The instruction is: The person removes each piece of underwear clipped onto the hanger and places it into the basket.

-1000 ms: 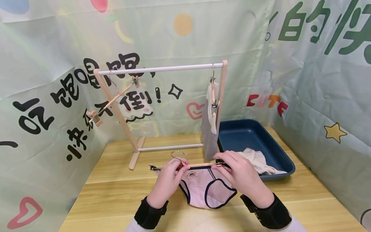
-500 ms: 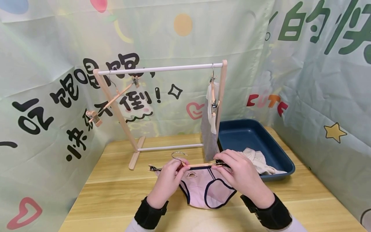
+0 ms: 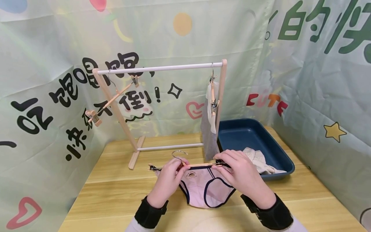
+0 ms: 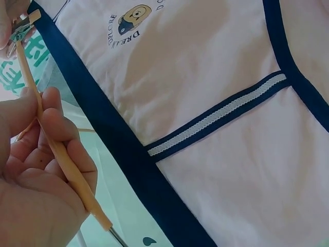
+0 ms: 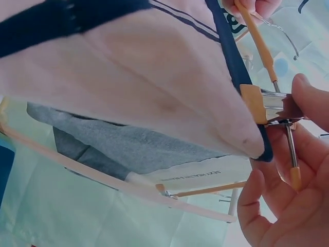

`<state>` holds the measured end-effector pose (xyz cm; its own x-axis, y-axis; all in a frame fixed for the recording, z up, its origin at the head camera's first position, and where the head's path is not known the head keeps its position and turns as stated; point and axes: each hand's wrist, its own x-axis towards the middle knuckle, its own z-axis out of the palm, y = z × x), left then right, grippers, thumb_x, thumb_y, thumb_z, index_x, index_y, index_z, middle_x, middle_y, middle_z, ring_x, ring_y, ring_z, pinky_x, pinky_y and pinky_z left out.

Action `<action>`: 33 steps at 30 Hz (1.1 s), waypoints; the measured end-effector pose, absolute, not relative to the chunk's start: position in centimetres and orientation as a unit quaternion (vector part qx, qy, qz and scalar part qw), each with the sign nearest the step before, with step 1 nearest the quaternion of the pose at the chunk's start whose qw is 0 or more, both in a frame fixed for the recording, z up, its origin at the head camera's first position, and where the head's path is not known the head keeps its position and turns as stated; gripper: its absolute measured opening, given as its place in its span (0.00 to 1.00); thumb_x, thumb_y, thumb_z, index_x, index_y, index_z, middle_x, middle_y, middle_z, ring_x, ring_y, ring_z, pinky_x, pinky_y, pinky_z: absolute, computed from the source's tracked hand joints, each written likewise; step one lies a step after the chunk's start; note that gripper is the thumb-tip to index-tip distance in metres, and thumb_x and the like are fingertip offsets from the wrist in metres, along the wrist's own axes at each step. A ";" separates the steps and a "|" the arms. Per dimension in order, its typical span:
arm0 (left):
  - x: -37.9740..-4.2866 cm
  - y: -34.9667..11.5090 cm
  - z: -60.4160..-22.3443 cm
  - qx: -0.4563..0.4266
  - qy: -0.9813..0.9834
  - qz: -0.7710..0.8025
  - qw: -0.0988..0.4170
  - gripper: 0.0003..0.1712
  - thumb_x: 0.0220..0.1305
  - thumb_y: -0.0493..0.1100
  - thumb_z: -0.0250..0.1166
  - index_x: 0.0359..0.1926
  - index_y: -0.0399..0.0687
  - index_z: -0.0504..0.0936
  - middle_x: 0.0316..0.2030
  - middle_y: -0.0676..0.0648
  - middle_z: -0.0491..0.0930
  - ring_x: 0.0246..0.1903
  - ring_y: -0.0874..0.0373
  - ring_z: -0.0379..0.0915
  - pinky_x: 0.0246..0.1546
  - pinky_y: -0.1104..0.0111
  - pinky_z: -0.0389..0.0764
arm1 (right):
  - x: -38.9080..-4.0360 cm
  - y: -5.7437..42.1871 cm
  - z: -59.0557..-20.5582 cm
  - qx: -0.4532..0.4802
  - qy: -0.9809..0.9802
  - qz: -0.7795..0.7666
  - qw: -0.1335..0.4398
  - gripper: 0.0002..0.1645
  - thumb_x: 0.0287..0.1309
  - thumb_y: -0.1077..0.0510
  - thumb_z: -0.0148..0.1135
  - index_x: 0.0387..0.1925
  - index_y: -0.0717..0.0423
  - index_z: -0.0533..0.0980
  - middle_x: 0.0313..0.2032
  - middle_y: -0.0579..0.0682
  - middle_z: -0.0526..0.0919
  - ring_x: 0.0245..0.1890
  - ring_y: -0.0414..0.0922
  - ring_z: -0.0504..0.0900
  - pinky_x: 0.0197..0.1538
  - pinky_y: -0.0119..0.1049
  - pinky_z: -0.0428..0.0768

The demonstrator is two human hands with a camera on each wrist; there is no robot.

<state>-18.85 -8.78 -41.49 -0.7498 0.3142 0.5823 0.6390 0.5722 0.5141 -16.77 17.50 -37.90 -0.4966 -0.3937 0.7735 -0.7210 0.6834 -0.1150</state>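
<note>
My left hand (image 3: 171,177), at the lower centre of the head view, has its fingers curled round the wooden bar of a hanger (image 3: 201,165), just beside the hook (image 3: 180,151). My right hand (image 3: 240,170), right of it, pinches the right clip (image 5: 253,104), which sits over the corner of the waistband (image 5: 232,64). The pink underpants (image 3: 200,190) lie spread below the bar, at lower centre. I judge the step to be fastening this corner; how the left clip (image 3: 154,167) bites, I cannot tell. The next move seems to call for easing my thumb off the clip, then keeping the bar level towards the rail (image 3: 159,68) at upper centre.
</note>
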 end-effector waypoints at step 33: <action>-19.0 -8.8 -41.7 -0.280 -0.863 -0.354 0.227 0.05 0.68 0.41 0.68 0.42 0.45 0.83 0.40 0.50 0.84 0.34 0.63 0.75 0.35 0.71 0.78 | -16.8 17.5 -37.8 0.343 -0.833 0.188 0.391 0.14 0.66 0.43 0.67 0.42 0.47 0.83 0.35 0.39 0.83 0.33 0.38 0.77 0.45 0.42 0.76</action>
<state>-19.03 -8.83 -41.67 -0.7400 0.3221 0.5905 0.6439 0.5929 0.4836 -16.81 17.49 -37.83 -0.4583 -0.4239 0.7812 -0.7187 0.6939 -0.0451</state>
